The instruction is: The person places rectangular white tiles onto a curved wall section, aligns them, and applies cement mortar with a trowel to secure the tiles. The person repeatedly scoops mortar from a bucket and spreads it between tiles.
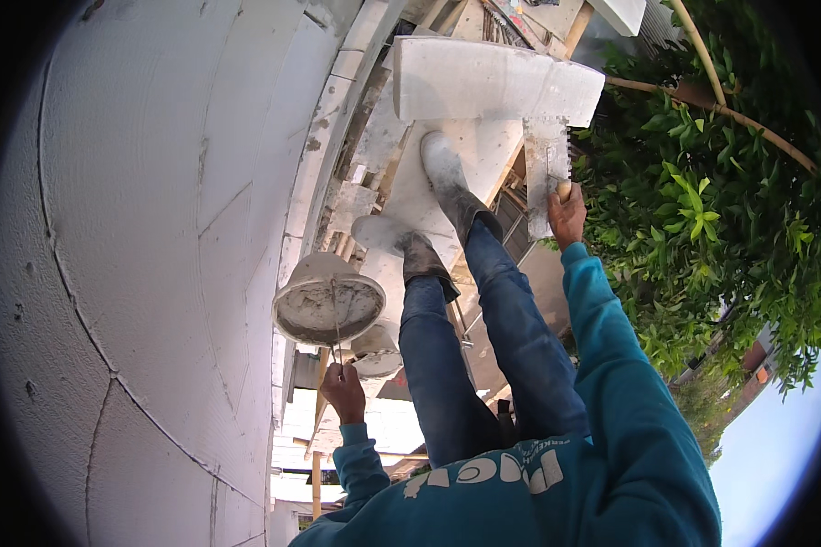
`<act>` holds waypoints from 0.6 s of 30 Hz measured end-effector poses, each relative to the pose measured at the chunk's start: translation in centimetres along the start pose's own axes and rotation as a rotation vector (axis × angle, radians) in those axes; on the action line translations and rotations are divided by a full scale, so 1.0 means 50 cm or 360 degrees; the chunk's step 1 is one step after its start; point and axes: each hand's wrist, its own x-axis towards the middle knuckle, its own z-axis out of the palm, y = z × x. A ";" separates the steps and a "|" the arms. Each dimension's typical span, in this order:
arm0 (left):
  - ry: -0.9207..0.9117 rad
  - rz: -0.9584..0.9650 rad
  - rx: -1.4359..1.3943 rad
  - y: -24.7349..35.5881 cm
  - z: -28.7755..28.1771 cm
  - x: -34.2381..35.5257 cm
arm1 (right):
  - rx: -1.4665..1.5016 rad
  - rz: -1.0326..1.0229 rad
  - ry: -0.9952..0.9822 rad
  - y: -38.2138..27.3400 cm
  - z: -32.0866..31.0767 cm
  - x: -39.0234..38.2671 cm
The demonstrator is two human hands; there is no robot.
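Observation:
On the left, my left hand is closed round the thin wire handle of a mortar-smeared bucket. Grey mortar coats the inside of the bucket, which hangs beside the wall, its mouth tilted toward me. My right hand grips the handle of a notched trowel, a long flat plate with teeth along its right edge and grey residue on its face. The trowel's far end meets or overlaps the near edge of a large pale block; whether they touch, I cannot tell.
A pale block wall with dark joint lines fills the left side. My dusty boots stand on pale boards raised above lower ground. Leafy branches crowd the right, crossed by a bamboo pole. Tools and planks lie at the far end.

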 end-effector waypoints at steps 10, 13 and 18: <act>-0.0191 0.0268 -0.0242 0.263 -0.015 0.090 | 0.0109 0.0056 0.0235 0.036 -0.056 -0.093; -0.0332 0.0456 -0.0283 0.344 0.033 0.107 | 0.0131 -0.0062 0.0316 0.049 -0.039 -0.081; -0.0449 0.0752 -0.0420 0.461 0.156 0.139 | 0.0379 -0.0047 0.0411 0.072 0.000 -0.041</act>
